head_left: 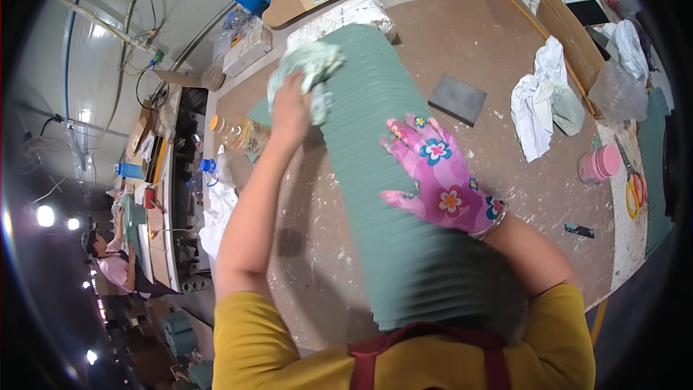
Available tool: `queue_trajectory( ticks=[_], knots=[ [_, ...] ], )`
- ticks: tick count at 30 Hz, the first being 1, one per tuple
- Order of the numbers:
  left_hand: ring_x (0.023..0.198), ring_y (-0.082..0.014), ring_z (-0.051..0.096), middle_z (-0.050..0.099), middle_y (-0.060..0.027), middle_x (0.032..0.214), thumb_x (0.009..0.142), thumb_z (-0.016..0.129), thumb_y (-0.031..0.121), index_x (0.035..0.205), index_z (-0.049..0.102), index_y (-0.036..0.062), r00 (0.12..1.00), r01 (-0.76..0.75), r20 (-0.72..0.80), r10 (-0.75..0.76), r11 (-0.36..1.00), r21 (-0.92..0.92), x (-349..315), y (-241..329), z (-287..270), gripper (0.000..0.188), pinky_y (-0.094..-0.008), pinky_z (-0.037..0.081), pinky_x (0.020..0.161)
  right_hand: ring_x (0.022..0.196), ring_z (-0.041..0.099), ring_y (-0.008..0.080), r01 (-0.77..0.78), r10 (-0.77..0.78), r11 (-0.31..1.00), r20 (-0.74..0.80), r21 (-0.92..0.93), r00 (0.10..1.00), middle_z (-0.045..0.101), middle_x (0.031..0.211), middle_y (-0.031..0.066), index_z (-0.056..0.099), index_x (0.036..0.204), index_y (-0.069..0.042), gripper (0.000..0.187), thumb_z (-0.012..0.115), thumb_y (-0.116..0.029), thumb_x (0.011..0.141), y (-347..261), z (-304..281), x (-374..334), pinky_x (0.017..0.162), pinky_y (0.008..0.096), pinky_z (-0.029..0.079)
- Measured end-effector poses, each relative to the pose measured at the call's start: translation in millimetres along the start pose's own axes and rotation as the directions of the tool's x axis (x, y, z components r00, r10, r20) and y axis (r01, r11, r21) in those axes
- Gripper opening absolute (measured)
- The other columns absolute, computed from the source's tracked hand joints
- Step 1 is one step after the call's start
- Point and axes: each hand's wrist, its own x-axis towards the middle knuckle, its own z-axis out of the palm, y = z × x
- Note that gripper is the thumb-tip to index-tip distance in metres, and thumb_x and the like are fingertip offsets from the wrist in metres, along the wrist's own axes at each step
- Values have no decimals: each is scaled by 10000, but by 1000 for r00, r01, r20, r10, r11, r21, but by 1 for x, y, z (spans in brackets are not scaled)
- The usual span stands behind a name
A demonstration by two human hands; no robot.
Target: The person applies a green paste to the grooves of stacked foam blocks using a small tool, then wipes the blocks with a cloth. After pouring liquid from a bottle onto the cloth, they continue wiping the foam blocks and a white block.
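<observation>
A long fanned stack of green sheets [379, 152] stretches from near my body to the far side of the table, its overlapping edges showing as ridges. My bare left hand [291, 110] is closed on a crumpled pale cloth [317, 65], which is slightly blurred and lies against the far left edge of the stack. On the right side of the same stack, my right hand [440, 173] rests flat with its fingers spread, in a pink flowered glove. Nothing shows in its grasp.
Right of the stack are a dark grey block [458, 99], crumpled white cloths [538, 97], a pink jar [599, 164] and yellow-handled scissors [635, 191]. Left stands a clear bottle with an orange cap [242, 133]. A co-worker [115, 260] stands at another bench far left.
</observation>
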Motion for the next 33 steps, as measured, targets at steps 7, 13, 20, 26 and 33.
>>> queue_trajectory(
  ticks=[7,13,20,26,33],
  knots=[
    [948,-351,616,647,-199,975,832,604,247,1057,644,62,999,-2,-40,-6,982,-190,20,89,-21,294,-418,477,810,1334,342,353,-41,42,998,-17,45,999,398,1430,139,465,1335,-51,739,639,-517,788,2,13,3,1125,477,205],
    [1213,-348,447,504,-107,1320,847,578,159,1171,590,67,970,-202,124,211,976,-86,-30,88,-3,338,-430,349,1003,1325,362,336,-33,36,997,-39,69,999,401,1424,155,460,1333,-34,728,658,-479,792,5,2,0,1125,462,214],
    [743,-246,646,648,-157,797,903,559,237,1020,629,41,912,410,172,-372,823,-394,-19,102,-62,239,-348,498,679,1354,295,389,-76,89,967,-47,243,995,368,1438,188,464,1335,-32,768,596,-574,807,-31,-34,-69,1127,483,187],
    [1215,-346,454,504,-87,1330,801,660,259,1216,559,99,959,-212,171,224,973,-85,-86,150,-24,456,-446,328,1036,1340,307,377,72,-59,997,336,-26,940,381,1435,150,478,1326,-39,844,551,-656,753,-83,-42,-109,1106,537,177],
    [850,-226,664,680,-182,913,893,575,155,1049,620,-14,923,385,150,-355,859,-337,-120,101,-81,234,-336,495,778,1373,279,345,64,-47,997,287,-53,957,386,1449,108,488,1335,-82,844,501,-701,762,-82,-34,-114,1130,518,126]
  ],
)
